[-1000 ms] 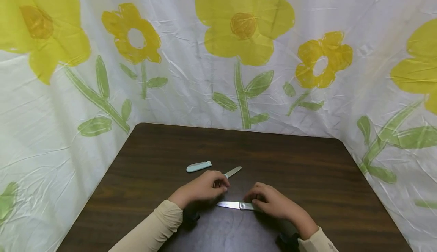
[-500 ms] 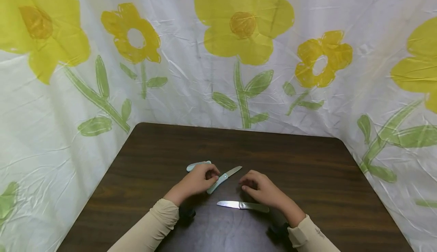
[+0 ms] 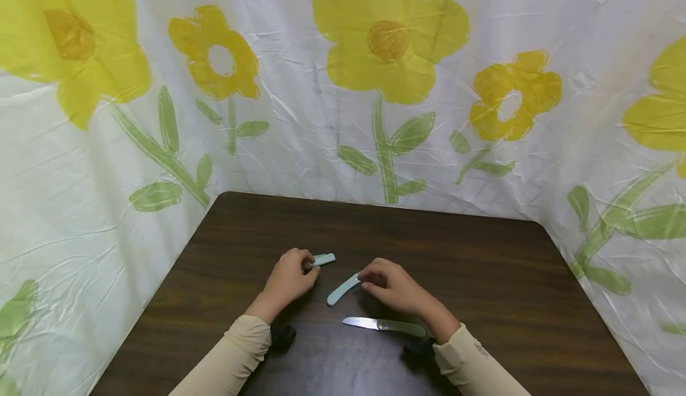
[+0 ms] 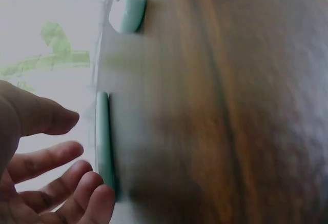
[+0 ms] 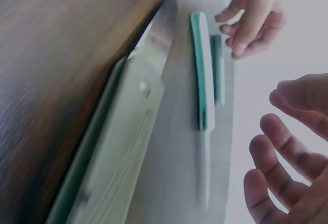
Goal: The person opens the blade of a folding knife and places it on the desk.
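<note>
A folded light-blue pocket knife [image 3: 324, 259] lies at the back, and my left hand [image 3: 289, 277] hovers at its near end, covering part of it. In the left wrist view the fingers spread beside this knife [image 4: 104, 131], with nothing between thumb and fingers. A second light-blue knife [image 3: 342, 291] lies unfolded on a slant. My right hand [image 3: 399, 287] is over its blade, hiding it in the head view. The right wrist view shows that hand's fingers [image 5: 266, 152] apart and holding nothing. Nearest me rests an unfolded knife with a pale green handle [image 3: 401, 327].
All the knives lie on a dark wood-grain table [image 3: 455, 247]. A white curtain [image 3: 289, 164] with yellow flowers hangs behind the table and along both sides. Dark wrist gear [image 3: 283, 337] sits below each wrist.
My left hand has moved left and back, from over the slanted knife to the folded one. The right hand has left the green-handled knife and moved left and back to the slanted knife's blade.
</note>
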Available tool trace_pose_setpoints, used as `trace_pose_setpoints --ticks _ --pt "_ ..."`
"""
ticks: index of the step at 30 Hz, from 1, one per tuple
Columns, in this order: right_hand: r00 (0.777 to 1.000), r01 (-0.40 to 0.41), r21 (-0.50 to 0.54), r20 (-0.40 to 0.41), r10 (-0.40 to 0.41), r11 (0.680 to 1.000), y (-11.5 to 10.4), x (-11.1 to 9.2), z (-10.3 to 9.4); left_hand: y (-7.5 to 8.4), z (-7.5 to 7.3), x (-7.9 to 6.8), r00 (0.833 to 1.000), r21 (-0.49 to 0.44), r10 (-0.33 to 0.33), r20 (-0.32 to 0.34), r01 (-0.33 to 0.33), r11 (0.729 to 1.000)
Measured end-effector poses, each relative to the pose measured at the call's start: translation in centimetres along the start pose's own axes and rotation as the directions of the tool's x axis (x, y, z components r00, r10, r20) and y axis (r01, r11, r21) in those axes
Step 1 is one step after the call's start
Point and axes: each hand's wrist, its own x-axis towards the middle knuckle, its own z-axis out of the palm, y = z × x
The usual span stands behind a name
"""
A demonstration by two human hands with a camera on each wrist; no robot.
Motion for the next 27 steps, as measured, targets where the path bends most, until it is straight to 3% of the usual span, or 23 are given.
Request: trace_pose_setpoints --ticks 7,14,27 --pt "1.0 0.014 -0.003 0.015 -0.014 1.0 -0.9 1.7 0.8 -0.9 -0.4 -0.3 0.995 0.005 -0.084 -0.053 0.084 0.996" --pt "0.997 -0.037 0.055 0.064 0.034 0.998 -1.3 3.5 1.2 -0.8 -0.5 0.0 0.985 0.049 -0.171 -0.023 0.172 0.984" --pt "0.991 -0.095 0.012 0.095 0.093 0.995 -1.6 8.0 3.0 -0.9 -0.4 0.6 0.985 0.088 -0.172 -0.035 0.174 0.981"
